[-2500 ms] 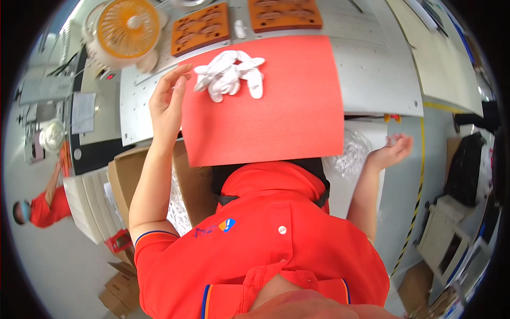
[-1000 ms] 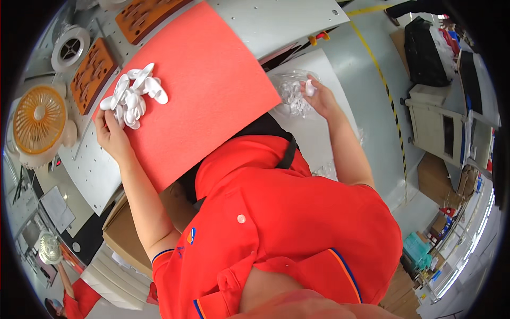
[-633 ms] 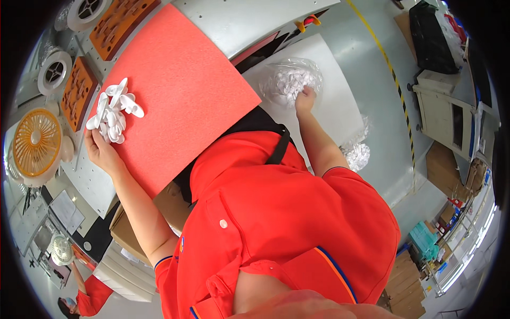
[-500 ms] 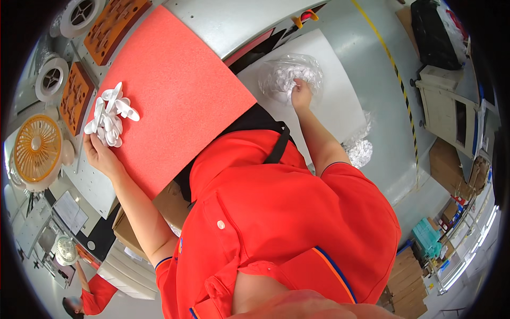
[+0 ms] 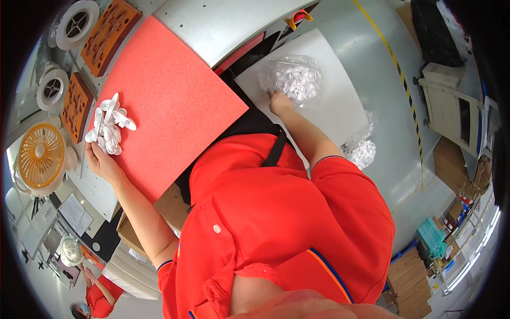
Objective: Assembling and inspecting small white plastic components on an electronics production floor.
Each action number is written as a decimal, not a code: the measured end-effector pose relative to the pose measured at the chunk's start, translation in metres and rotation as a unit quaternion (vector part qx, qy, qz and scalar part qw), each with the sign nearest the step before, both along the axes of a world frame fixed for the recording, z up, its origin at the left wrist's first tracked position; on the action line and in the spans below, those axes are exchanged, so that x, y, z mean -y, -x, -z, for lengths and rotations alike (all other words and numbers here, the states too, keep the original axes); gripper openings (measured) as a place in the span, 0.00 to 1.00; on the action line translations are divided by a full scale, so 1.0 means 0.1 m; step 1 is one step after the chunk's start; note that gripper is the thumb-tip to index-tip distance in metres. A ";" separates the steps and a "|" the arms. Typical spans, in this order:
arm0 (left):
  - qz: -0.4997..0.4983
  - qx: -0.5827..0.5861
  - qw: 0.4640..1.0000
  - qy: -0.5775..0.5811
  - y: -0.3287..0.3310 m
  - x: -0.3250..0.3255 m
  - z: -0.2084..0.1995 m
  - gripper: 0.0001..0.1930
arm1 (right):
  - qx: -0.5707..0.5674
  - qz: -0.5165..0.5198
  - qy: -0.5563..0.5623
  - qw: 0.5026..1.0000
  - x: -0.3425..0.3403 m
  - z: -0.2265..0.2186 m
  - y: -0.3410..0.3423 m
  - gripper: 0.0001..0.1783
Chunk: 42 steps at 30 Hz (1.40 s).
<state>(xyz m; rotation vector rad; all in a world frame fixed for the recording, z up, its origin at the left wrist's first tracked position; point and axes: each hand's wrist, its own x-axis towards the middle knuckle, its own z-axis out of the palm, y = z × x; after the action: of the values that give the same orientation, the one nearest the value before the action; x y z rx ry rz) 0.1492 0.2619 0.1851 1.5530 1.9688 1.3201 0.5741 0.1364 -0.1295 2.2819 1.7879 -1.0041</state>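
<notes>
A loose pile of white, spoon-shaped plastic pieces (image 5: 110, 125) lies on the left part of a red foam mat (image 5: 170, 101). My left hand (image 5: 104, 164) rests at the mat's left edge, its fingers stretched out and touching the lower side of the pile. To the right, a clear plastic bag (image 5: 313, 64) full of small white parts (image 5: 297, 82) lies open on a white board. At the bag's near left edge is my right hand (image 5: 279, 102), with its fingers curled. What those fingers hold, if anything, is hidden.
Orange slotted blocks (image 5: 78, 106), round white vents and an orange fan (image 5: 41, 154) line the left side. The white board (image 5: 334, 106) stands lower, right of the mat. Another bag of white parts (image 5: 361, 153) lies beyond it. A co-worker (image 5: 103, 297) is at the lower left.
My right hand has come out from the white parts and moved left and slightly down to the bag's edge. My left hand stays by the pile. The whole view has shifted slightly.
</notes>
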 end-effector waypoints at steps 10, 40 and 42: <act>-0.002 0.010 1.000 -0.016 -0.03 0.02 -0.02 0.14 | -0.301 0.046 -0.274 0.912 0.05 -1.77 -0.10 0.18; 0.246 0.010 0.965 0.088 0.31 -0.13 -0.53 0.12 | -0.184 -0.568 -0.502 0.626 -1.69 -3.75 1.63 0.23; 0.229 0.081 0.964 0.104 0.27 -0.18 -0.57 0.12 | -0.186 -0.595 -0.496 0.605 -1.86 -3.64 1.65 0.19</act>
<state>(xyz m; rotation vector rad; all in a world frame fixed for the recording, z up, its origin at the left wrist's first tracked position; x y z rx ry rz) 0.1221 0.2802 0.2423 1.6105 1.4738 0.9814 0.4090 0.3225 0.2347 0.2308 3.6583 -0.0963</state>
